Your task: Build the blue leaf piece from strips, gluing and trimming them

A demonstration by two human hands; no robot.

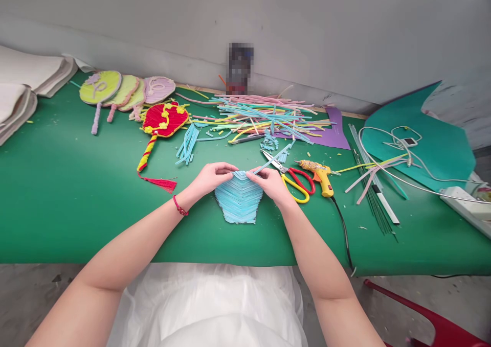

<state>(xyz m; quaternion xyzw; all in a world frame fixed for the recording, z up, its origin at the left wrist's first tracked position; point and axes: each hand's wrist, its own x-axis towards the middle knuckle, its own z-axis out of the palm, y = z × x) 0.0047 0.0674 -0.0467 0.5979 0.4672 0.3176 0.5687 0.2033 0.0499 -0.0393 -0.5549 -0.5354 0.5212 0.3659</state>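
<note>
A light blue fan-shaped piece made of chenille strips laid in a chevron pattern lies on the green table. My left hand presses curled fingers on its upper left edge. My right hand pinches a light blue strip at the piece's top edge; the strip runs up and to the right. Both hands touch the piece.
Scissors with red and yellow handles and a yellow glue gun lie just right of my right hand. A heap of coloured strips lies behind. Finished fans, a red fan, green wires, teal sheet, power strip.
</note>
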